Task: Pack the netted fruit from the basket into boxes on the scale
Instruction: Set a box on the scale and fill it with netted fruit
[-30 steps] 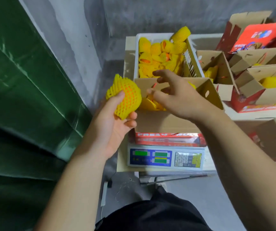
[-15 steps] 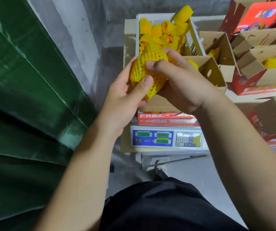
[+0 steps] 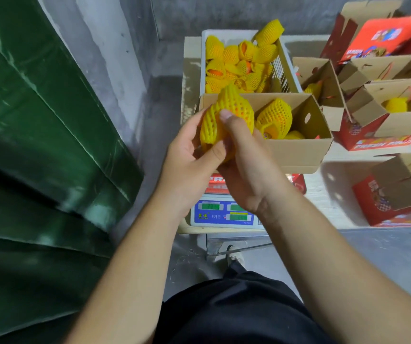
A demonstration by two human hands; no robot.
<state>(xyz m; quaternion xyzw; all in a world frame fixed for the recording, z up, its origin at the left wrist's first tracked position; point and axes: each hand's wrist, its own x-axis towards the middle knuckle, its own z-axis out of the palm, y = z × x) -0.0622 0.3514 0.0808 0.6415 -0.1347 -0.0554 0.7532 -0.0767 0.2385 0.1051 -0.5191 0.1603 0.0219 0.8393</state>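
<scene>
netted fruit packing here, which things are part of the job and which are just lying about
In the job:
yellow foam-netted fruit, held by left hand and right hand
white plastic basket
open brown cardboard box
blue-panelled scale

Lying about:
green tarpaulin
red printed boxes

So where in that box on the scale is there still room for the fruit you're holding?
The open box shows bare cardboard along its right side, between the netted fruit inside and the wall with the handle hole. Its left end is hidden behind the held fruit. The white basket behind is crowded.
</scene>
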